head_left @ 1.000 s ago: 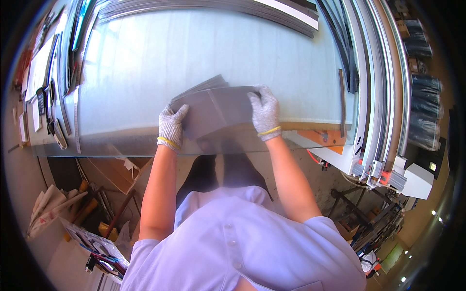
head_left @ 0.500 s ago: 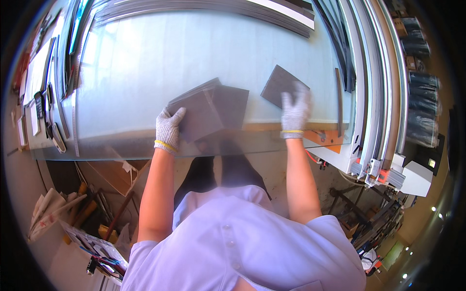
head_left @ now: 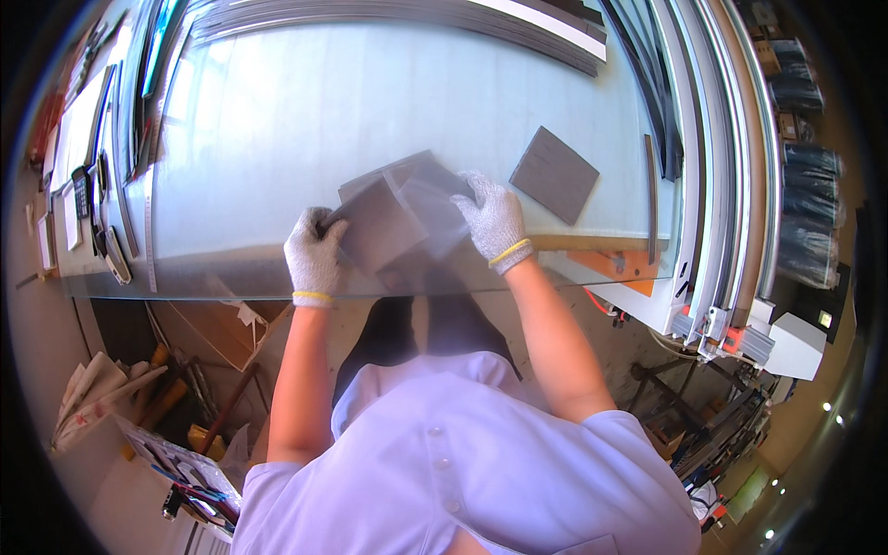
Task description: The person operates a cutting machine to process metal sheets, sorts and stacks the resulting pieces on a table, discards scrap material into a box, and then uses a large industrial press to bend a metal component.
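While my left grip [head_left: 313, 259] is pinching the fanned grey sheets [head_left: 381, 222] by their left edge, my right grip [head_left: 492, 220] is pinching a blurred sheet [head_left: 435, 199]; right of it, a lone square [head_left: 555, 174] is lying on the table [head_left: 277, 111]. Light, level pressure should be sparing those corners.

A sheet [head_left: 555, 176] lies on the table [head_left: 277, 111], right of other sheets [head_left: 381, 227].

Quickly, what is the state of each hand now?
Left hand: closed, holding the grey sheets at their left side.
Right hand: at the right edge of a blurred sheet; whether it grips cannot be told.
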Demonstrator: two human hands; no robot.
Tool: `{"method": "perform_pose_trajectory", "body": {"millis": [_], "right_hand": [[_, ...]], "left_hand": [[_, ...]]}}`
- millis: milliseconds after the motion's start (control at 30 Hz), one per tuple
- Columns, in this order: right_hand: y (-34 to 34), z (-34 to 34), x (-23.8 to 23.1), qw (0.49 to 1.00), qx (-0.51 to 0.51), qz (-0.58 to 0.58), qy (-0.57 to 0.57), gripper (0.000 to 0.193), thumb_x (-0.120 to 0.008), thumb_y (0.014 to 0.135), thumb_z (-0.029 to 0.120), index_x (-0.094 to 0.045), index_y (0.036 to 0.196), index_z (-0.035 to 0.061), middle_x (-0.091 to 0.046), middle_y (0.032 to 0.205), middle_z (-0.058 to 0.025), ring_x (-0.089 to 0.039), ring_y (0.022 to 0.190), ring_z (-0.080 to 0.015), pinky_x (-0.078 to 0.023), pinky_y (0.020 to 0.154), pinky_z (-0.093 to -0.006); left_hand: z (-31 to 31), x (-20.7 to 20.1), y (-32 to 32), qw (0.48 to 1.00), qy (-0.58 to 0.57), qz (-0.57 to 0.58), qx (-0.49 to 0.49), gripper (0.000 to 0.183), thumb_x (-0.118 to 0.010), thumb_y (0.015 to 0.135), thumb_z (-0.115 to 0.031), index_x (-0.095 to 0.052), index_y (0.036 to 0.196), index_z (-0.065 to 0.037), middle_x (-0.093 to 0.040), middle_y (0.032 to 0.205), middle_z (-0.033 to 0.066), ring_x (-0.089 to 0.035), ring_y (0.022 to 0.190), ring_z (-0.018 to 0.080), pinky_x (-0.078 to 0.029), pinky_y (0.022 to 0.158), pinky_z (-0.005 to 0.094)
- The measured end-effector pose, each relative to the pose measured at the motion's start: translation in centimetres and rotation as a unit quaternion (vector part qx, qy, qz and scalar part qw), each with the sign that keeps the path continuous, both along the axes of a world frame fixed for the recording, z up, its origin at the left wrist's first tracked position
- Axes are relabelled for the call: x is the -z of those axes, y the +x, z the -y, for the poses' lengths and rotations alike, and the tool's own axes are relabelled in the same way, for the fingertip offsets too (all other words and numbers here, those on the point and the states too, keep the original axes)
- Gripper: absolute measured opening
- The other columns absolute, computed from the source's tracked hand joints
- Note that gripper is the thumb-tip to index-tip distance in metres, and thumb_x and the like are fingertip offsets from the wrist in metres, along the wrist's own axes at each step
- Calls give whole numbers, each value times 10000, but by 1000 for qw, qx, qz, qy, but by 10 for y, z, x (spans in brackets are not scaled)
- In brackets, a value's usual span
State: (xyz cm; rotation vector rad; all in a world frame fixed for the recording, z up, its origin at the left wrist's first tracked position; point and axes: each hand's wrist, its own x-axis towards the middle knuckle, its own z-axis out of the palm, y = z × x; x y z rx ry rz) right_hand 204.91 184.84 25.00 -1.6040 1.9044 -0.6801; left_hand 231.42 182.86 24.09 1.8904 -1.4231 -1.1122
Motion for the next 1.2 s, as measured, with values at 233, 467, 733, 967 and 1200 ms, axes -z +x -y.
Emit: {"method": "perform_pose_trajectory", "body": {"millis": [233,467,733,967,1200], "right_hand": [[18,5,-27,936,-127,293,144,247,-657,840,42,-645,1078,-24,-690,926,-160,-659,878,-209,-512,812,-331],[46,2,-22,989,-117,93,19,416,-689,827,196,-605,1199,30,-587,1238,-160,-546,1164,-325,-432,984,-406],[35,-65,14,939,-255,-231,-18,678,-671,816,417,-499,1393,104,-415,1475,-166,-346,1374,-335,-293,1118,-461],[50,-92,16,945,-271,-182,-25,599,-673,815,410,-561,1342,149,-433,1472,-130,-393,1328,-360,-311,1099,-479],[45,-78,16,960,-265,-48,-79,492,-701,821,334,-624,1247,100,-504,1404,-113,-501,1213,-336,-394,1017,-451]], "left_hand": [[-4,-33,25,964,4,-231,129,118,-698,790,-1,-636,891,-2,-619,875,4,-554,818,83,-470,755,238],[14,-32,42,965,-9,-250,-78,172,-718,814,-52,-646,960,6,-642,868,9,-564,809,86,-473,762,229],[-9,-10,75,982,-113,110,-103,371,-688,858,-135,-615,1198,-4,-655,1087,137,-621,995,224,-487,905,339],[-111,10,57,954,293,-54,33,336,-632,936,-281,-667,882,49,-653,722,64,-584,596,113,-475,566,270],[-112,18,42,891,341,-269,-130,260,-652,921,-212,-658,1030,24,-679,869,40,-586,655,93,-482,610,248]]}}
